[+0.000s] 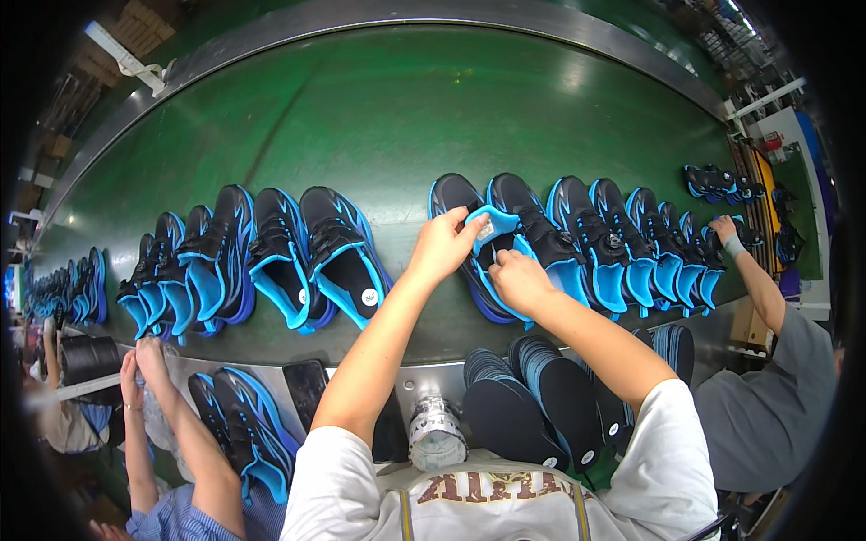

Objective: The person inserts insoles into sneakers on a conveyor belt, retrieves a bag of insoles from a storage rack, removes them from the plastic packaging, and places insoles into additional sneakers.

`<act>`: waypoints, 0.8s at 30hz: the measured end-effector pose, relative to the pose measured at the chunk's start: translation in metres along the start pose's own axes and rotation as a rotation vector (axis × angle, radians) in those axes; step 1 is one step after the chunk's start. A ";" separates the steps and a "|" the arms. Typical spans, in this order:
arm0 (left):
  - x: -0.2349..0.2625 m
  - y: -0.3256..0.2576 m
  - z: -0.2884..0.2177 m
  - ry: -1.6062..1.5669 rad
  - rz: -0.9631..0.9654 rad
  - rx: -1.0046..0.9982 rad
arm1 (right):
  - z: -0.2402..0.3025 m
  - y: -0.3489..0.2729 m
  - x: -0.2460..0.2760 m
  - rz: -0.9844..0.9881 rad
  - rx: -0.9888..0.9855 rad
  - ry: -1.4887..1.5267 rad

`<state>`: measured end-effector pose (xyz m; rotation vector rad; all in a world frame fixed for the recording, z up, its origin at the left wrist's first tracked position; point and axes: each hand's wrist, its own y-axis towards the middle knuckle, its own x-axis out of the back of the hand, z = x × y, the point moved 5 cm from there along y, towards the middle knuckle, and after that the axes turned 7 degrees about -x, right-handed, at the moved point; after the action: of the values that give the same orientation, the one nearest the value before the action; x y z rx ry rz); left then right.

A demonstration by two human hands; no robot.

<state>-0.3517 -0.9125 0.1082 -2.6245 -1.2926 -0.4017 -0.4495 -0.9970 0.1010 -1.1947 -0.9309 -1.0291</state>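
Observation:
A black sneaker with blue lining [455,192] stands on the green belt [397,117], toe pointing away from me. My left hand [441,245] pinches its bright blue tongue [492,222], folding it up so a small pale label shows. At the shoe's opening, the fingers of my right hand [523,281] are curled and reach inside. Whatever those fingertips grip is hidden in the dark interior. Touching on the right is a matching sneaker [525,206], followed by several more in a row.
More sneakers [338,234] line the belt on the left. Nearer me are stacks of dark insoles [505,419], a clear tape roll [437,435] and a phone [307,388]. Co-workers' hands [144,365] work at left, and another person's hand [724,229] touches shoes at right.

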 end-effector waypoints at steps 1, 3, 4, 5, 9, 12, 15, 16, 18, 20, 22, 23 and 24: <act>0.001 0.000 0.001 -0.002 -0.003 0.006 | 0.000 0.000 -0.002 0.006 0.004 0.001; 0.002 0.002 0.002 0.042 0.009 0.009 | 0.001 -0.001 0.003 -0.061 0.030 0.023; -0.001 0.000 0.003 0.090 0.008 -0.049 | 0.004 -0.009 0.009 -0.090 0.086 0.049; -0.003 -0.003 0.004 0.138 0.007 -0.107 | 0.002 -0.010 0.004 -0.082 0.092 0.048; -0.013 -0.005 0.001 0.048 0.028 -0.099 | -0.002 -0.011 -0.002 -0.139 0.173 0.058; -0.013 -0.003 0.003 0.057 0.041 -0.069 | -0.005 -0.006 -0.006 -0.118 0.117 -0.019; -0.012 -0.008 0.005 0.078 0.017 -0.058 | 0.000 -0.006 -0.012 0.036 0.108 -0.196; -0.011 -0.009 0.007 0.075 0.031 -0.036 | 0.002 -0.004 -0.009 0.036 0.115 -0.197; -0.010 -0.011 0.005 0.072 0.004 -0.039 | 0.002 -0.003 -0.018 0.398 0.135 -0.407; -0.010 -0.012 0.003 0.051 0.005 -0.025 | 0.003 0.000 -0.023 0.456 0.125 -0.453; -0.009 -0.013 0.008 0.029 -0.009 -0.021 | 0.004 0.003 -0.025 0.431 0.155 -0.457; -0.009 -0.013 0.010 0.003 -0.017 -0.019 | 0.006 0.005 -0.027 0.426 0.162 -0.454; -0.010 -0.013 0.011 0.010 -0.021 -0.016 | 0.008 0.007 -0.029 0.458 0.182 -0.532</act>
<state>-0.3659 -0.9094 0.0952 -2.6203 -1.3206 -0.4293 -0.4511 -0.9848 0.0723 -1.4675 -1.0597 -0.2534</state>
